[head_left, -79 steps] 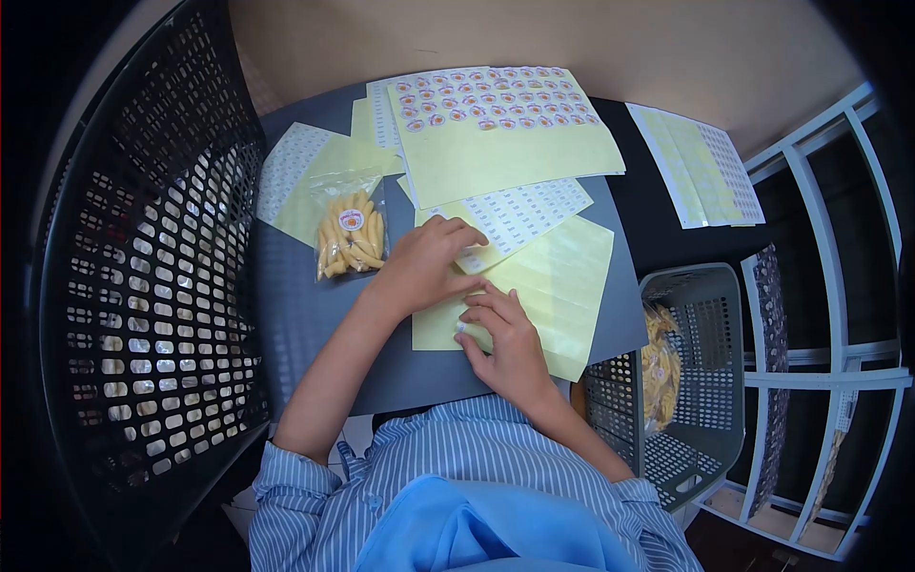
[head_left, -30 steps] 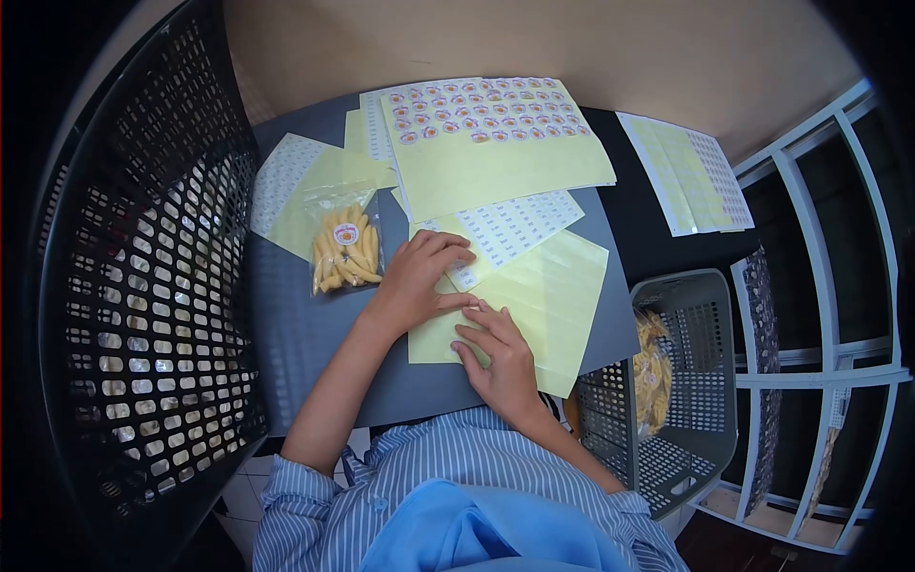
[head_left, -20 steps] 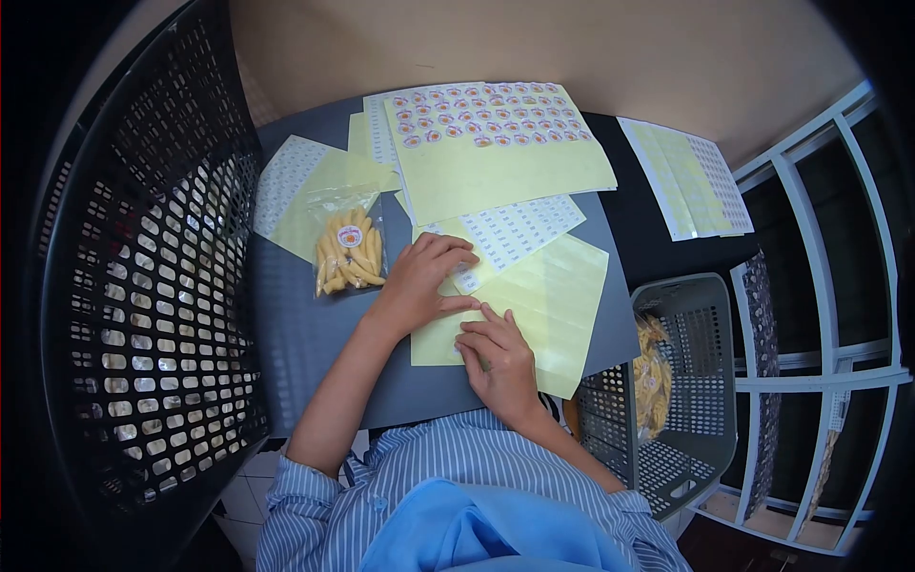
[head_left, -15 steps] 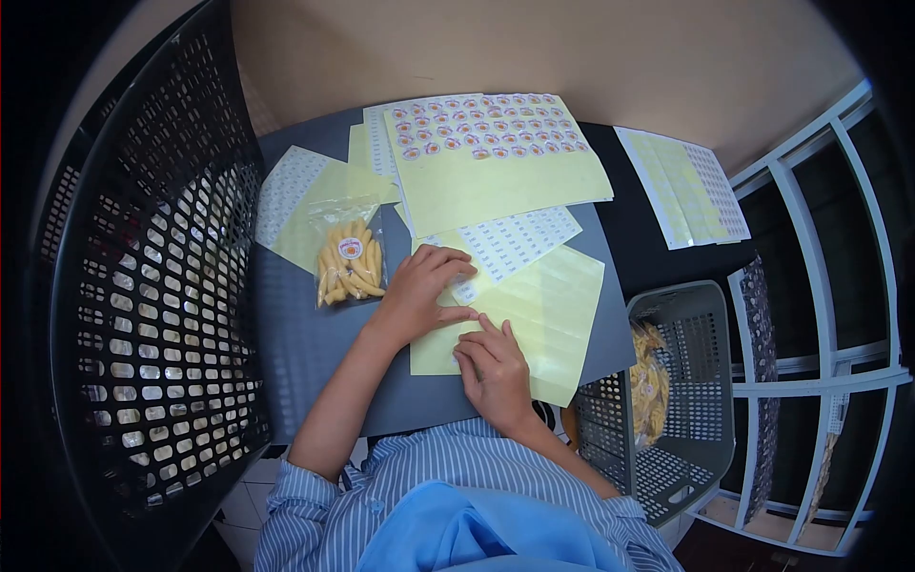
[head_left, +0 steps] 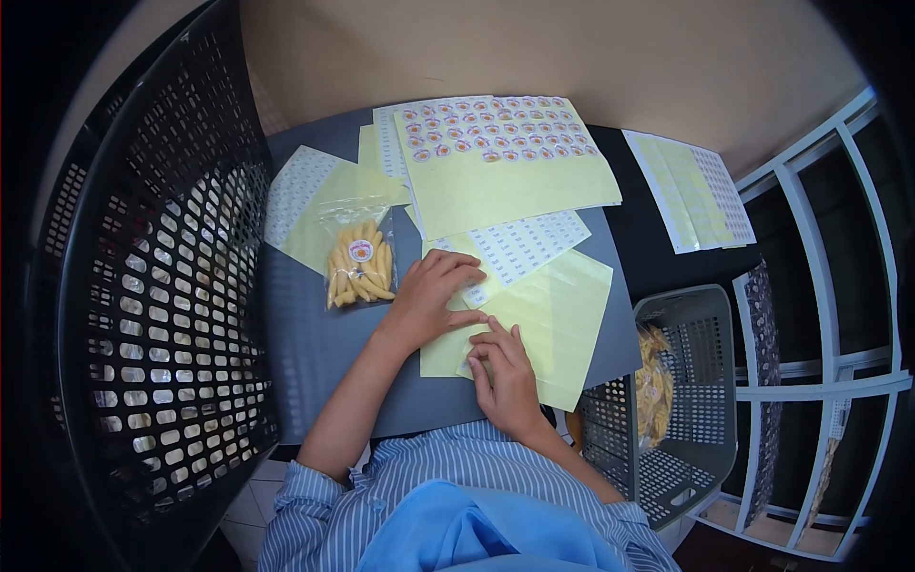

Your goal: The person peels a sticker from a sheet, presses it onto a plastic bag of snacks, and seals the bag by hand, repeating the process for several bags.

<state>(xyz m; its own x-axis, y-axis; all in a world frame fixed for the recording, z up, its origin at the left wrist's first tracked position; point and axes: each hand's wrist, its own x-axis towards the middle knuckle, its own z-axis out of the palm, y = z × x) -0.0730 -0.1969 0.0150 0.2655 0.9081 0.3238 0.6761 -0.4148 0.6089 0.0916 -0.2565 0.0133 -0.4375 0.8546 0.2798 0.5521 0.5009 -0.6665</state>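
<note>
My left hand [head_left: 432, 297] rests on the yellow backing sheets [head_left: 572, 315], fingers apart, with its thumb reaching to my right fingertips. Beside it, my right hand [head_left: 505, 379] is curled over the near edge of those sheets. A small whitish piece shows at its thumb and fingers, too small to make out. Under the left fingertips lies the corner of a sheet with small printed labels [head_left: 529, 246]. Left of my hands, a clear bag of yellow finger-shaped pieces [head_left: 362, 267] lies flat, a round sticker [head_left: 360, 250] on its front.
A large sheet of round stickers [head_left: 505, 191] lies at the back, with another label sheet [head_left: 300, 195] at the left. A tall black crate [head_left: 176, 286] stands left. At the right are a further sheet [head_left: 691, 191] and a grey basket [head_left: 701, 381] holding filled bags [head_left: 653, 391].
The whole view has shifted slightly. Both hands stay over the yellow sheets, and the right fingers have shifted a little, with the whitish piece showing more than just before.
</note>
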